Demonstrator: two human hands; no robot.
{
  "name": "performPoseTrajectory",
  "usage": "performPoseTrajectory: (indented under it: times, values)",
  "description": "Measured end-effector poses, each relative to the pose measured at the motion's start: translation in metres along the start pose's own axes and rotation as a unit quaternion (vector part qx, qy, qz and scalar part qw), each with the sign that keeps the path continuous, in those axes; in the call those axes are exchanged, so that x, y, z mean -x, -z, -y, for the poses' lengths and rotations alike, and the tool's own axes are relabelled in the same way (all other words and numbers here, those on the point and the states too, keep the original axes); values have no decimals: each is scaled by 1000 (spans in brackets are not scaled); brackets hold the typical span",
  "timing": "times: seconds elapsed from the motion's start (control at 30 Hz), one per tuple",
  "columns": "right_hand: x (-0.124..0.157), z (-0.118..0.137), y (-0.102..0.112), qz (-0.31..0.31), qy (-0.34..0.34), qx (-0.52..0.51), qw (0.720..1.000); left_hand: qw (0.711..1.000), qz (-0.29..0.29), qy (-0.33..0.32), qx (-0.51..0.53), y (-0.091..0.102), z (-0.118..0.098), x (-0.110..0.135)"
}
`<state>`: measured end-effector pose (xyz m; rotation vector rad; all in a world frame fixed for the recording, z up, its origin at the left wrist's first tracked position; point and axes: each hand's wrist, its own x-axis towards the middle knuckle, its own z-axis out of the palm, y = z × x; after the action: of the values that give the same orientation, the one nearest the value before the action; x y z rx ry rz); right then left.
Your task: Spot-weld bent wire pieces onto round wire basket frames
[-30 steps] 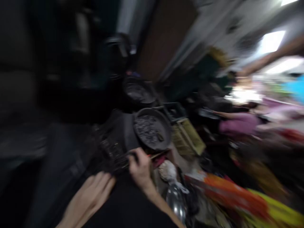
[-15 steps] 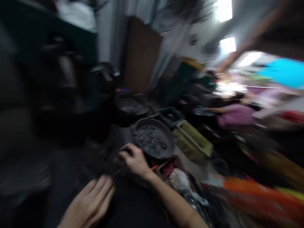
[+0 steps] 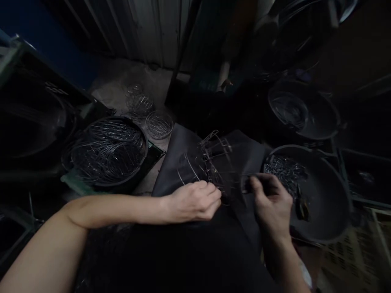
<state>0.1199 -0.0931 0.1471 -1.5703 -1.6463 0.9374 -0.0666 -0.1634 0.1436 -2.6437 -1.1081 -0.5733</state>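
1. Metal wire formed the frame (image 3: 215, 152), which lay on the dark cloth (image 3: 169, 169) over the lap, its outline partly blurred.
2. Left hand (image 3: 195, 200): fingers curled close together at the frame's near edge; whether they gripped it could not be told.
3. Right hand (image 3: 271, 195): thumb and fingers drawn narrow, near the right tub (image 3: 328, 199); any hold was likewise unclear.
4. Pliers (image 3: 302, 207) and small metal pieces (image 3: 284, 169) lay in that tub; long wires (image 3: 110, 150) filled the left tub (image 3: 146, 143).
5. Handling, as judged: light, springy, easily bent; the sounder grip was at a wire crossing, clear of loose ends.
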Motion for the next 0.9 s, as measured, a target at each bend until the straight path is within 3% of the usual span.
performPoseTrajectory:
  times: [0.1,0.23,0.3,0.43,0.5,0.67,0.8,0.9]
  values:
    - [-9,0,-1,22,-2,-21,1000,1000,5,4,-5,-2,8,1]
    - [-20,-4,-2,-38,-55,-97,993,999,-21,22,-44,-4,22,-4]
    - [-21,-5,0,-3,-55,-99,994,999,-17,7,-45,-6,28,-6]
    - [-19,-7,9,118,-16,-4,993,999,-8,-29,-28,-7,34,-3]
    - [-20,-11,11,135,-22,-1,991,999,-5,-26,-24,-6,36,-1]
    - [-28,-24,5,66,-103,-191,974,1000,16,-2,-25,-3,55,-11]
    - [-32,-22,-1,58,-125,-266,954,998,50,12,39,-9,77,-24]
    - [-37,-19,-3,28,-127,-315,940,988,43,83,120,-10,86,-23]
